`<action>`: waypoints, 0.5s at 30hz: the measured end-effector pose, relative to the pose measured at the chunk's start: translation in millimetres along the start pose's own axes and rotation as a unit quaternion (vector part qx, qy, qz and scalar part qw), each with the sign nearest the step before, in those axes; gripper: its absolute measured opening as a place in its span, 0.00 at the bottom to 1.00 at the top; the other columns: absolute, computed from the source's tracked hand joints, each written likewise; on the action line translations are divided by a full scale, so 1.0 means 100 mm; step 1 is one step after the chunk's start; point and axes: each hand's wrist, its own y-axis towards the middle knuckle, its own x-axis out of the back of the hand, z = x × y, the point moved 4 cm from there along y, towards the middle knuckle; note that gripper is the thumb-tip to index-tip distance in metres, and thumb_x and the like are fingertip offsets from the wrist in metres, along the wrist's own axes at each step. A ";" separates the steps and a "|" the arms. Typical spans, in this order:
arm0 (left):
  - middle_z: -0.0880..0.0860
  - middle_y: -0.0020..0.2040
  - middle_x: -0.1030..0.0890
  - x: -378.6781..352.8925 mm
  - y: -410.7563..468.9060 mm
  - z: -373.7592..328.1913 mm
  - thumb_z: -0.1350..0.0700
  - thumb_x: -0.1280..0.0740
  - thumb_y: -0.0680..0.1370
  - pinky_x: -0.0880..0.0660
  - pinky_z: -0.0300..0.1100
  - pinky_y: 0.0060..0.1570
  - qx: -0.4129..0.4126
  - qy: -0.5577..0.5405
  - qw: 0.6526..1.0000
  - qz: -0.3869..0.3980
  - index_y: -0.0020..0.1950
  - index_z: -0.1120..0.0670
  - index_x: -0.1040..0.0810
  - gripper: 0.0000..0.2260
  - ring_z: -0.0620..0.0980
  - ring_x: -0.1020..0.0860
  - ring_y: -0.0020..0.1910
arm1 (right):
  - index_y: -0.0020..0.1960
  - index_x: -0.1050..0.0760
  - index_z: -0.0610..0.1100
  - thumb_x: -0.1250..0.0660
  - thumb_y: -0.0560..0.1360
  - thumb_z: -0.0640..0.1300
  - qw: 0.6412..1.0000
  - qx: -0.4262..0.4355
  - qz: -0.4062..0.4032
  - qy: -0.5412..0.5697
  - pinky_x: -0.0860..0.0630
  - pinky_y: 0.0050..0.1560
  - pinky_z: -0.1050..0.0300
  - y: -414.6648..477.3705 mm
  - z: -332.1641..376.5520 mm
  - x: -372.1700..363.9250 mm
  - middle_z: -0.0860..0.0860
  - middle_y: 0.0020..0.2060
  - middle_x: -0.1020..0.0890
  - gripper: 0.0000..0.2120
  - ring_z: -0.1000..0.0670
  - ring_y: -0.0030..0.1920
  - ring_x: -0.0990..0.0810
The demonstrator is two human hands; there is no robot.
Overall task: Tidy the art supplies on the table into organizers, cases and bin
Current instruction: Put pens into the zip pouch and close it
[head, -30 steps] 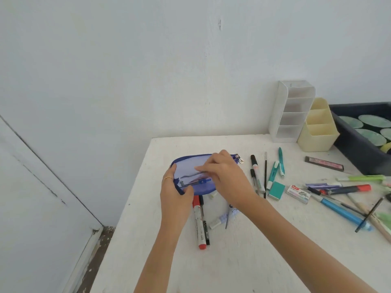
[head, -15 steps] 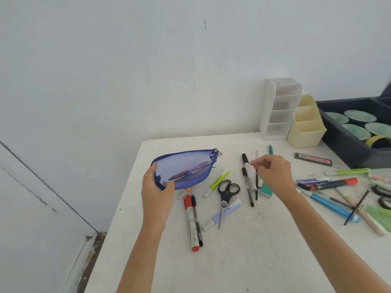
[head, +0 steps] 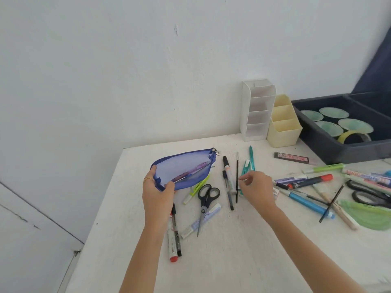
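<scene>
My left hand [head: 157,193] grips the left end of a blue mesh pouch [head: 186,163] and holds it just above the table, its top open; a purple pen [head: 191,171] shows through the mesh. My right hand [head: 257,189] hovers low over a row of pens. Its thumb and forefinger pinch together at a teal pen [head: 246,167] lying on the table. A thin black brush [head: 237,166] and a black-capped marker [head: 226,163] lie just left of those fingertips.
Black scissors [head: 208,193], a yellow highlighter [head: 195,190] and a red-tipped marker [head: 172,244] lie between my hands on the white table [head: 232,254]. A white organizer [head: 257,111], a yellow organizer [head: 283,123] and a dark bin [head: 338,149] stand at the back right. Several pens lie at right.
My right hand left the pouch, swung right over the pens and came down onto the teal pen. The left hand lifted the pouch, uncovering the scissors and highlighter.
</scene>
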 end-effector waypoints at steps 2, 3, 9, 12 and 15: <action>0.50 0.63 0.29 -0.08 -0.01 -0.03 0.65 0.36 0.76 0.28 0.42 0.59 0.000 0.000 1.000 -0.010 0.72 0.51 0.36 0.26 0.49 0.27 0.62 | 0.45 0.18 0.41 0.33 0.73 0.38 0.999 0.037 0.028 -0.002 0.32 0.32 0.72 -0.03 0.06 -0.07 0.52 0.33 0.21 0.05 0.58 0.32 0.27; 0.50 0.63 0.29 -0.12 -0.02 -0.05 0.65 0.36 0.76 0.28 0.42 0.59 -0.001 0.000 1.000 -0.014 0.73 0.51 0.36 0.26 0.49 0.27 0.62 | 0.45 0.17 0.41 0.32 0.73 0.39 0.998 0.049 0.050 -0.010 0.29 0.34 0.70 -0.04 0.07 -0.13 0.50 0.33 0.20 0.05 0.56 0.32 0.24; 0.53 0.66 0.28 -0.32 -0.02 -0.05 0.64 0.35 0.76 0.27 0.48 0.62 0.013 -0.012 0.999 -0.027 0.72 0.50 0.36 0.26 0.51 0.27 0.62 | 0.46 0.19 0.39 0.36 0.75 0.38 0.982 0.125 0.110 -0.094 0.31 0.42 0.58 -0.04 0.00 -0.28 0.46 0.41 0.27 0.07 0.47 0.44 0.27; 0.54 0.66 0.28 -0.40 -0.04 -0.03 0.64 0.35 0.76 0.27 0.46 0.62 0.019 -0.016 0.999 -0.034 0.72 0.50 0.36 0.26 0.51 0.27 0.63 | 0.52 0.20 0.42 0.37 0.76 0.38 0.972 0.151 0.143 -0.106 0.30 0.47 0.57 -0.02 -0.02 -0.30 0.47 0.44 0.29 0.09 0.47 0.49 0.29; 0.54 0.66 0.28 -0.46 -0.05 -0.04 0.64 0.35 0.76 0.28 0.44 0.60 0.016 -0.013 0.999 -0.044 0.72 0.50 0.36 0.26 0.52 0.27 0.63 | 0.54 0.19 0.46 0.36 0.76 0.39 0.971 0.153 0.181 -0.032 0.29 0.49 0.61 0.03 -0.01 -0.25 0.48 0.46 0.24 0.10 0.51 0.47 0.25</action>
